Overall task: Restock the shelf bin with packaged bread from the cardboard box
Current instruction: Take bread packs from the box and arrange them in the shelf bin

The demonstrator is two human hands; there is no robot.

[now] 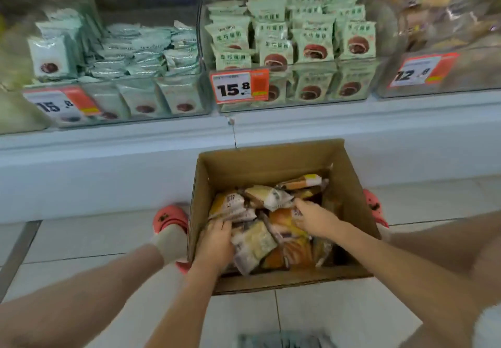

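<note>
An open cardboard box (271,163) stands on the tiled floor between my feet, holding several packaged breads (254,242) in white, yellow and orange wrappers. Both my hands are inside it. My left hand (215,242) lies on the left side of the pile, its fingers curled over a pale packet. On the right of the pile, my right hand (311,219) pinches an orange and white packet (284,221). Above the box, a clear shelf bin (439,76) at the right holds brown bread packets, blurred.
Two clear bins of green and white snack packets (295,41) fill the shelf's left and middle, with 15.8 price tags (238,86). A 12.8 tag (417,69) marks the right bin. Pink clogs (169,217) flank the box. The white shelf base (108,163) runs behind it.
</note>
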